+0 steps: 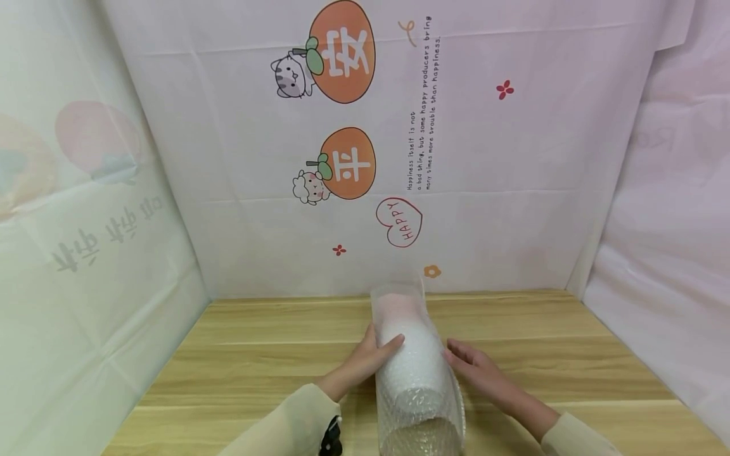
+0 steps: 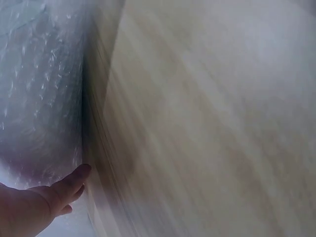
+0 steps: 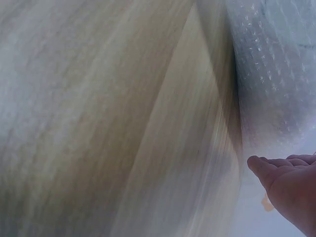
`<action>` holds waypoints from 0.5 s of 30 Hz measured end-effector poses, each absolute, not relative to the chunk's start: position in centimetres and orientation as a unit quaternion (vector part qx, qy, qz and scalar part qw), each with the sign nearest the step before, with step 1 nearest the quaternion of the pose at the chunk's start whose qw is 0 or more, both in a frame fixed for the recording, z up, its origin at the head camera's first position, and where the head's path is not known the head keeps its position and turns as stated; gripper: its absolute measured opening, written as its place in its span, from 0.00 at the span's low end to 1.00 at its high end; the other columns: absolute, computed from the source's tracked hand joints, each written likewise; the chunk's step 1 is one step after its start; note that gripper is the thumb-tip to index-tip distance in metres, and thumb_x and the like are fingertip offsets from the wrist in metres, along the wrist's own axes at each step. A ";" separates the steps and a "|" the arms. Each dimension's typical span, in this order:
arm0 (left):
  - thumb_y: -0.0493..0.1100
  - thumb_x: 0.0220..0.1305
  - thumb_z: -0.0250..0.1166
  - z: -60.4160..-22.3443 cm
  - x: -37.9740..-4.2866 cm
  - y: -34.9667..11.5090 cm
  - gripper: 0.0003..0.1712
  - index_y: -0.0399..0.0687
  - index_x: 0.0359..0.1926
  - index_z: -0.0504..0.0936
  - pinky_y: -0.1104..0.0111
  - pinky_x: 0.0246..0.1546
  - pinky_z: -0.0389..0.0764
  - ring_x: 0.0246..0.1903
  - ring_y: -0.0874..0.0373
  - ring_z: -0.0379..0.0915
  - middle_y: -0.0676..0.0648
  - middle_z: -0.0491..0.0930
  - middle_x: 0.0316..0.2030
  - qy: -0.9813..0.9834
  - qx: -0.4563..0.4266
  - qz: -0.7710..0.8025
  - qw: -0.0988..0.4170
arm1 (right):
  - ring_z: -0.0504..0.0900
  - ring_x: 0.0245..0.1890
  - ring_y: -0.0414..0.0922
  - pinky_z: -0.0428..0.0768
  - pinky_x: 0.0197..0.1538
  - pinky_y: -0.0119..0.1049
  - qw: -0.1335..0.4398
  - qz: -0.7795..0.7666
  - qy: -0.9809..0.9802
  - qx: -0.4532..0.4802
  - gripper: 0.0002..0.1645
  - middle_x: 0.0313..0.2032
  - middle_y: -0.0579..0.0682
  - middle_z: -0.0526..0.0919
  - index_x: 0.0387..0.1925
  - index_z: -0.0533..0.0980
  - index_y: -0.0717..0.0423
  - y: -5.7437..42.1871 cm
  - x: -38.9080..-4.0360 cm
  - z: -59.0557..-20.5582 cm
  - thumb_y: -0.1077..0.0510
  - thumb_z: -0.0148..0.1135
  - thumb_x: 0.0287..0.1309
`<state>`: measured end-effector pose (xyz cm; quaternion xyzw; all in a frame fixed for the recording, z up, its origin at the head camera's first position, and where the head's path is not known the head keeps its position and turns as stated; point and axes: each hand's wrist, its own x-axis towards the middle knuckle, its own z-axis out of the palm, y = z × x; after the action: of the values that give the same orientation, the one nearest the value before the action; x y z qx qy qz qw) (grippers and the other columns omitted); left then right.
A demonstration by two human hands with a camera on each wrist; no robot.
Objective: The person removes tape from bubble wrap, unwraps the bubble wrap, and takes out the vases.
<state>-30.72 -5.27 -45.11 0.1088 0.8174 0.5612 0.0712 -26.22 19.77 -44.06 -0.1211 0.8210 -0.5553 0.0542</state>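
Observation:
A bundle of clear bubble wrap (image 1: 413,361) lies lengthwise on the table, rolled around something white whose kind I cannot tell. Its near end is an open, rounded roll. My left hand (image 1: 362,358) rests against the bundle's left side, thumb spread across the top. At the right edge, the fingertips of my right hand (image 1: 476,367) touch the wrap, fingers extended. In the left wrist view the left hand (image 2: 44,205) shows beside the plastic. The right wrist view has the right hand (image 3: 291,185) below the bubble wrap (image 3: 276,74).
The wood-grain tabletop (image 1: 256,354) runs back to a white printed cloth (image 1: 485,190) hung behind it. More cloth hangs at the left (image 1: 97,253) and right (image 1: 673,209). A black item (image 1: 331,437) sits at the left sleeve's cuff.

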 end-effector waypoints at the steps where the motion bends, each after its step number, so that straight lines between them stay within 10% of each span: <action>1: 0.70 0.61 0.59 -45.1 -30.7 -5.2 0.63 0.30 0.74 0.37 0.48 0.68 0.48 0.71 0.37 0.40 0.30 0.43 0.73 0.816 0.107 0.564 0.069 | 0.55 0.69 0.64 0.59 0.66 0.56 0.058 -0.558 0.819 -0.118 0.41 0.68 0.71 0.57 0.69 0.53 0.77 19.7 -26.2 -44.1 0.48 0.49 0.73; 15: 0.67 0.58 0.64 -45.3 -30.9 -4.9 0.66 0.31 0.74 0.35 0.47 0.68 0.49 0.71 0.36 0.41 0.29 0.43 0.72 0.803 0.095 0.584 0.074 | 0.62 0.66 0.63 0.69 0.61 0.49 0.075 -0.574 0.803 -0.141 0.39 0.65 0.71 0.63 0.68 0.56 0.76 19.6 -26.3 -44.1 0.48 0.50 0.72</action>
<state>-30.86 -4.93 -45.30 0.0947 0.8026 0.5843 0.0742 -26.28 19.61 -44.06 -0.1405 0.8030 -0.5743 0.0750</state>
